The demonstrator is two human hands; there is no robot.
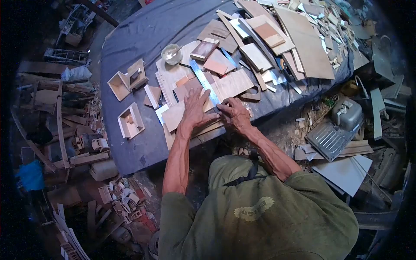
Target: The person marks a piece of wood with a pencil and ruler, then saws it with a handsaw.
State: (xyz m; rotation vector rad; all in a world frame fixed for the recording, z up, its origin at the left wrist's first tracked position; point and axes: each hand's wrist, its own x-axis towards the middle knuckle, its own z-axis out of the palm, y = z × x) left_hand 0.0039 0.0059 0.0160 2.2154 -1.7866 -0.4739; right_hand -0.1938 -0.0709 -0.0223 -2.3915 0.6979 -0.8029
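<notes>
A blue-tinted, shiny metal ruler lies slantwise across thin wooden boards on the cloth-covered table. My left hand lies over a board at the ruler's left edge, fingers stretched forward and thumb out toward the ruler. Close to the ruler's near end, my right hand has its fingers curled in a pinch. Whatever it may hold is hidden by the fingers. To the right of the ruler rests another pale board. A roll of brown tape sits just beyond my right hand.
A glass jar stands beyond the boards. Small open wooden boxes sit at the left. Stacked panels and heaped offcuts fill the far right. A metal sink lies right of the table; scrap wood covers the floor at left.
</notes>
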